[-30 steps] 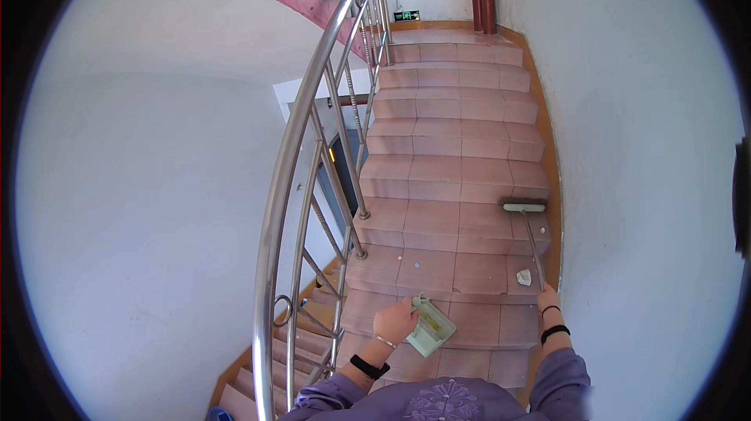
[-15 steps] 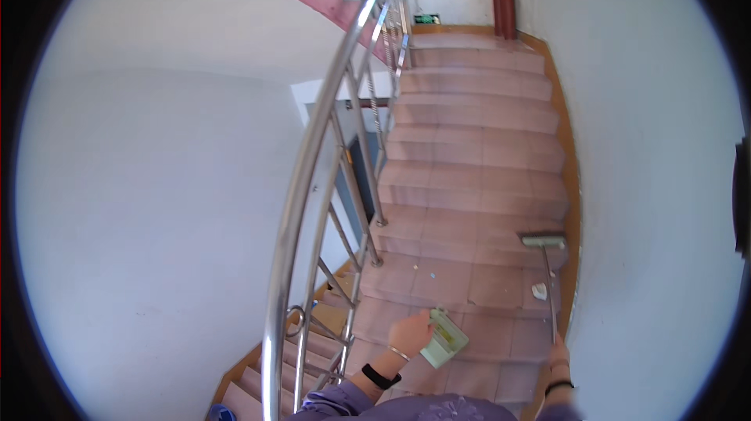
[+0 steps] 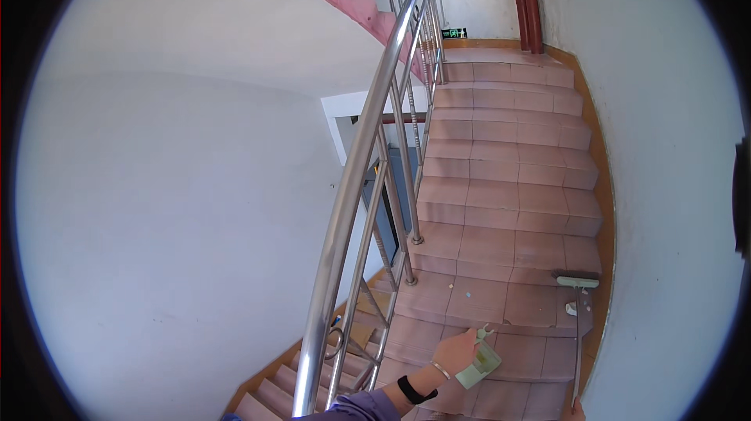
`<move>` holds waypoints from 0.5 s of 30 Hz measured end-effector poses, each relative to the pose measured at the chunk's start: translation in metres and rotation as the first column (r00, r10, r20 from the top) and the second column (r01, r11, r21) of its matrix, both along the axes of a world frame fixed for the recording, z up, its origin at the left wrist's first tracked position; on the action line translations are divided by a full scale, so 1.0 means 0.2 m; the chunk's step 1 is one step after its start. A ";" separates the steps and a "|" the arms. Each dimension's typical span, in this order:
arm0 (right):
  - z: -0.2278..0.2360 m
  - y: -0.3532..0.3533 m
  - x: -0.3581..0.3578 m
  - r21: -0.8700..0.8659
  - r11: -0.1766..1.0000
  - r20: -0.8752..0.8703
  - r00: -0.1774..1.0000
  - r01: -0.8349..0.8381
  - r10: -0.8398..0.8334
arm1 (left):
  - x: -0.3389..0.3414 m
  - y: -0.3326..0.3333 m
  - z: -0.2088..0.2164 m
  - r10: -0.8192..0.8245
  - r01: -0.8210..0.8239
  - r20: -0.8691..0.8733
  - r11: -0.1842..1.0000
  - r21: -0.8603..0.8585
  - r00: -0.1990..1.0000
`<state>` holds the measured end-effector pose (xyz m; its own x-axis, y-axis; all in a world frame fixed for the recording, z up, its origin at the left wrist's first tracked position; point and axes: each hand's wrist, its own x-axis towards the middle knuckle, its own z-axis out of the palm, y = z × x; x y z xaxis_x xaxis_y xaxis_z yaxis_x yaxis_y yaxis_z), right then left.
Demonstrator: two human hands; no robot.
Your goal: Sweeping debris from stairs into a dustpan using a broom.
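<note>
My left hand [image 3: 456,352] is closed around the top of a small pale green dustpan [image 3: 479,372], held over the stairs. A thin-handled small broom [image 3: 577,282] has its pale green head and dark bristles against a step at the right, near the wall. My right hand [image 3: 577,412] is wrapped round the lower end of its handle, and only a bit of that hand shows at the lower edge. Beside the handle, a crumpled white scrap [image 3: 571,309] lies on the tread. Small bits of litter [image 3: 468,294] lie further left on the same step.
Pink tiled stairs [image 3: 501,194] climb ahead to a landing with dark red pipes [image 3: 526,2]. A shiny metal railing [image 3: 352,186] runs along the left, with a lower flight [image 3: 289,382] beyond it. A white wall [image 3: 665,225] closes the right.
The view has swung left and up, so the scene sits further right and lower. The broom head is still near the white scrap. My right hand has mostly slipped out of view.
</note>
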<state>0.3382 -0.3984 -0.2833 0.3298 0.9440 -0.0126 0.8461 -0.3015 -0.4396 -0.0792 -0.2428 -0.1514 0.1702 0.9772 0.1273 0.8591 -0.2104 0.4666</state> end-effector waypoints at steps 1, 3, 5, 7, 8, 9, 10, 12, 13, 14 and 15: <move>0.13 0.04 -0.05 -0.249 0.954 -0.267 0.935 0.165 -0.232 | 0.00 -0.01 0.00 -0.015 0.014 0.005 1.000 0.026 1.000; 0.21 0.17 -0.04 -0.338 0.927 -0.287 0.920 0.162 -0.265 | 0.01 -0.05 0.02 -0.019 0.019 -0.005 0.999 0.027 1.000; 0.10 0.28 0.02 -0.423 0.893 -0.305 0.904 0.154 -0.300 | 0.03 -0.09 0.03 -0.023 0.023 -0.015 0.999 0.031 1.000; -0.15 0.41 0.07 0.098 0.987 -0.215 0.971 0.131 -0.107 | 0.03 -0.19 0.02 0.032 -0.030 -0.039 0.999 0.044 0.999; -0.14 0.45 0.07 0.082 0.992 -0.206 0.975 0.096 -0.078 | 0.05 -0.23 0.03 0.032 -0.030 -0.034 0.999 0.038 0.999; -0.11 0.53 0.08 0.063 0.996 -0.197 0.979 0.061 -0.047 | 0.05 -0.28 0.05 0.031 -0.031 -0.046 0.999 0.007 0.998; -0.09 0.61 0.08 0.034 0.998 -0.176 0.983 0.056 -0.049 | 0.06 -0.31 0.09 0.025 -0.026 -0.056 0.999 -0.021 0.998; -0.07 0.67 0.08 -0.074 0.994 -0.130 0.988 0.075 -0.084 | 0.09 -0.42 0.13 0.028 -0.028 -0.062 1.000 -0.006 0.998; -0.09 0.73 0.07 -0.137 0.987 -0.109 0.989 0.084 -0.099 | 0.10 -0.45 0.13 0.053 -0.051 -0.079 0.998 0.030 0.995; -0.18 0.76 0.13 -0.127 0.988 -0.092 0.991 0.083 -0.095 | 0.12 -0.47 0.11 0.071 -0.065 -0.102 0.996 0.068 0.992; -0.25 0.76 0.16 -0.073 0.995 -0.091 0.993 0.070 -0.077 | 0.14 -0.52 0.10 0.099 -0.086 -0.129 0.991 0.101 0.987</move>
